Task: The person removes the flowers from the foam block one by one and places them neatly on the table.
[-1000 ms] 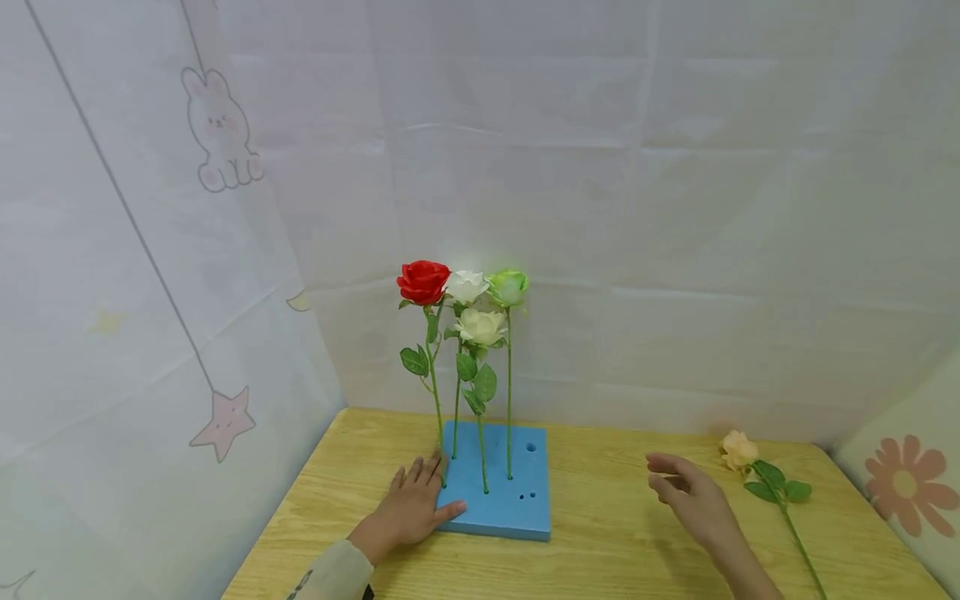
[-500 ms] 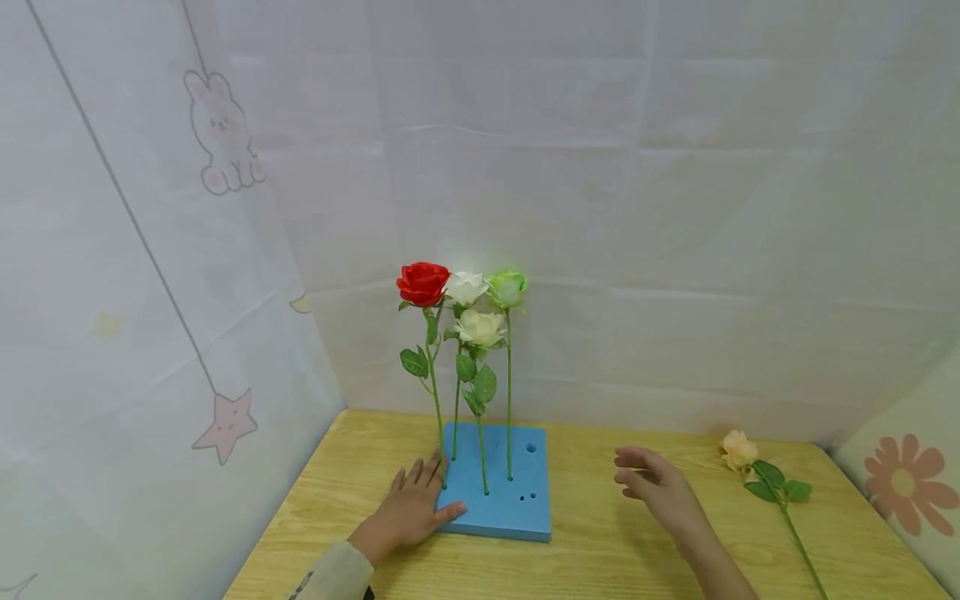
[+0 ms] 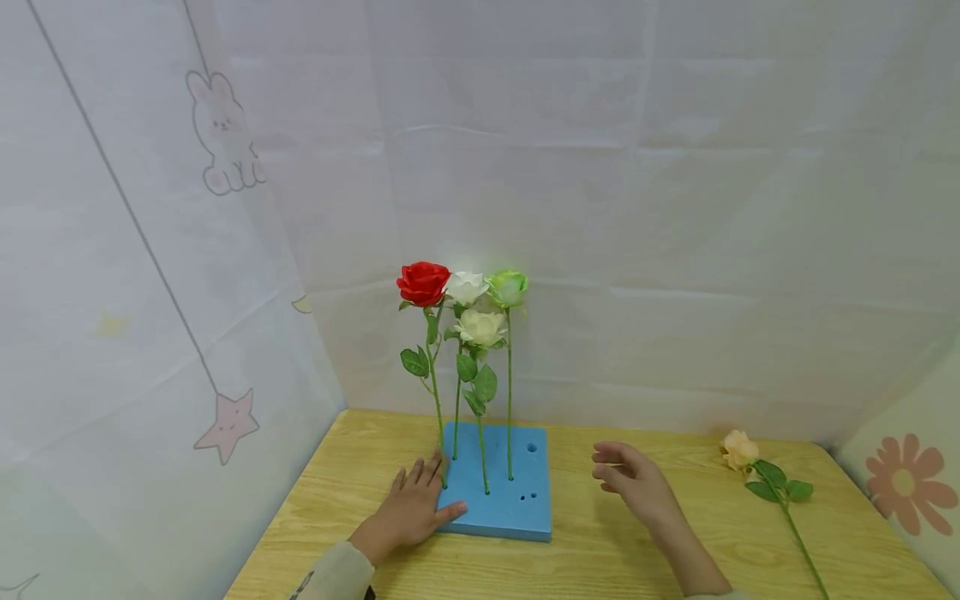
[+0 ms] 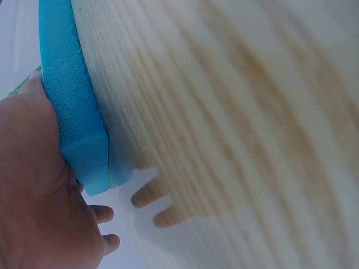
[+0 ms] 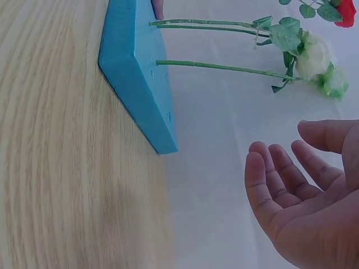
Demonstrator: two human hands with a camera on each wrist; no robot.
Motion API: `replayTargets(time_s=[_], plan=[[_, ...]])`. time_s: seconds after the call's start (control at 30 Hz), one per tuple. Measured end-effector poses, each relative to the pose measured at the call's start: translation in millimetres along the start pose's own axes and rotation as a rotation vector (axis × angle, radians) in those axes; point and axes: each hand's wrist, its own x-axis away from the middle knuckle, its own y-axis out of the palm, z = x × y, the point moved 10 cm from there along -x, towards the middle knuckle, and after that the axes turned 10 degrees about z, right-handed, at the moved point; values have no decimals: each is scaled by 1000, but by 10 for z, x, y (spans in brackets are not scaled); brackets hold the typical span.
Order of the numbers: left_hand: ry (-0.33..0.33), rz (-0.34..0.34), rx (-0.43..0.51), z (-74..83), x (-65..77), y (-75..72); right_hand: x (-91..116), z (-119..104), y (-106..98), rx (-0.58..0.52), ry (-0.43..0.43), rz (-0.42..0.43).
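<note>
A blue foam block lies on the table, with four-sided top and a few bare holes on its right side. Upright in it stand a red rose, a white rose, a cream rose and a light-green rose. My left hand rests against the block's left side, fingers spread and thumb over its front corner. To the right of the block, my right hand hovers above the table with loosely bent fingers. Nothing lies between those fingers in the right wrist view.
A peach rose with a leafy stem lies at the right of the wooden table. Behind the table hangs a pale cloth backdrop, continuing along both sides with printed figures.
My right hand has moved left, away from the peach rose and nearer the foam block. My left hand, the block and the roses have stayed in place.
</note>
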Motion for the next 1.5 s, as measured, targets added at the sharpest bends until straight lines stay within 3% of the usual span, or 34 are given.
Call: replayTargets(time_s=[0.87,1.5], plan=[[0,11,-4,-27,-11,27,-26,-29,390,-47,-16,-38],[2,3,5,47,15,-53,-105,-81,724,-73,-42,-93]])
